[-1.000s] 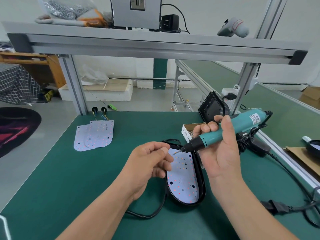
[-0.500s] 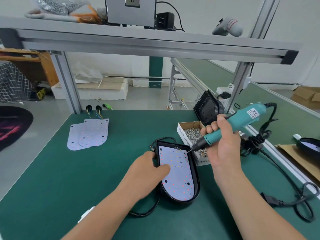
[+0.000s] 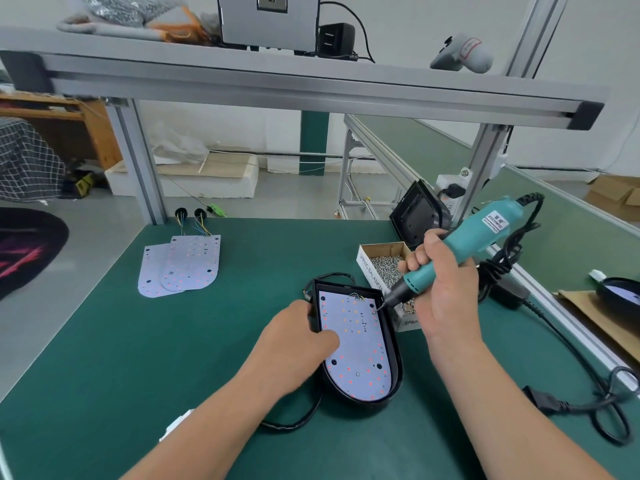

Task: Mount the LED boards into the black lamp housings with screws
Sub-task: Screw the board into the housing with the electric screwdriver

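Note:
A black lamp housing (image 3: 396,355) lies on the green mat in front of me, with a white LED board (image 3: 356,344) seated inside it. My left hand (image 3: 294,344) grips the housing's left wall, the thumb pressing on the board. My right hand (image 3: 441,289) holds a teal electric screwdriver (image 3: 464,251); its bit touches the board's upper right corner. A cardboard box of screws (image 3: 382,263) stands just behind the housing. Two spare LED boards (image 3: 183,265) with wires lie overlapped at the back left.
A second black housing (image 3: 415,216) leans against the frame post at the back right. The screwdriver's black cable and plug (image 3: 550,403) trail across the mat on the right. Another lamp (image 3: 620,292) sits on cardboard at the far right. An aluminium shelf beam (image 3: 311,88) crosses overhead.
My left hand dropped from near the screwdriver tip onto the housing's left side. My right hand brought the screwdriver bit down to the board's upper right corner.

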`<state>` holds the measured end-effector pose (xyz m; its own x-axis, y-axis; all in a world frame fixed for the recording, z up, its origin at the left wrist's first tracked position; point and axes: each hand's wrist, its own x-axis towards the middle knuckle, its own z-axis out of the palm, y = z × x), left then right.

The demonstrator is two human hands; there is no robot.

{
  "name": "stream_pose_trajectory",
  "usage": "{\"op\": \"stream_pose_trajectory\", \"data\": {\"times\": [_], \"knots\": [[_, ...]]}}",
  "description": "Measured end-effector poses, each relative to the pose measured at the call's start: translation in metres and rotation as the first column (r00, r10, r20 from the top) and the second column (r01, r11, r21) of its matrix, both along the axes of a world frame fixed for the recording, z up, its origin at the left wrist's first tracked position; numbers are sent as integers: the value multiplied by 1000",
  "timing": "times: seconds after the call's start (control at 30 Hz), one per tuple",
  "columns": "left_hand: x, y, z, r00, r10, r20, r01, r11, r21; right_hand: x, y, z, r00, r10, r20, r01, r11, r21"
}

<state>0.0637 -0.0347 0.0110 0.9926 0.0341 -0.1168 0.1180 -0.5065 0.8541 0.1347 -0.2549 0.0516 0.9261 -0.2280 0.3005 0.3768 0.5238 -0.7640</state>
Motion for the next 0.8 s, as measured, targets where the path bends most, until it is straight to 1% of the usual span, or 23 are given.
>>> {"op": "stream_pose_trajectory", "data": {"times": [0.2, 0.4, 0.5, 0.63, 0.73, 0.8], "knots": [[-1, -5, 6, 999, 19, -42, -20, 1000, -8, -1, 6, 1, 997, 74, 24, -72, 992, -103], [-1, -10, 6, 998, 33, -49, -35, 999, -41, 0, 3, -2, 992, 123, 22, -117, 973, -199], [-2, -10, 6, 997, 40, -61, -42, 998, -43, -3, 1, -3, 981, 187, 47, -174, 963, -204], [-3, -9, 8, 997, 35, -64, -38, 998, -44, -7, -4, 3, 978, 196, 72, -181, 968, -175], [-3, -7, 7, 997, 32, -67, -34, 999, -30, -9, -13, 13, 984, 152, 94, -141, 983, -118], [-3, -7, 7, 998, 24, -56, -25, 999, -21, -9, -26, 20, 998, 58, 19, -56, 994, -96]]}}
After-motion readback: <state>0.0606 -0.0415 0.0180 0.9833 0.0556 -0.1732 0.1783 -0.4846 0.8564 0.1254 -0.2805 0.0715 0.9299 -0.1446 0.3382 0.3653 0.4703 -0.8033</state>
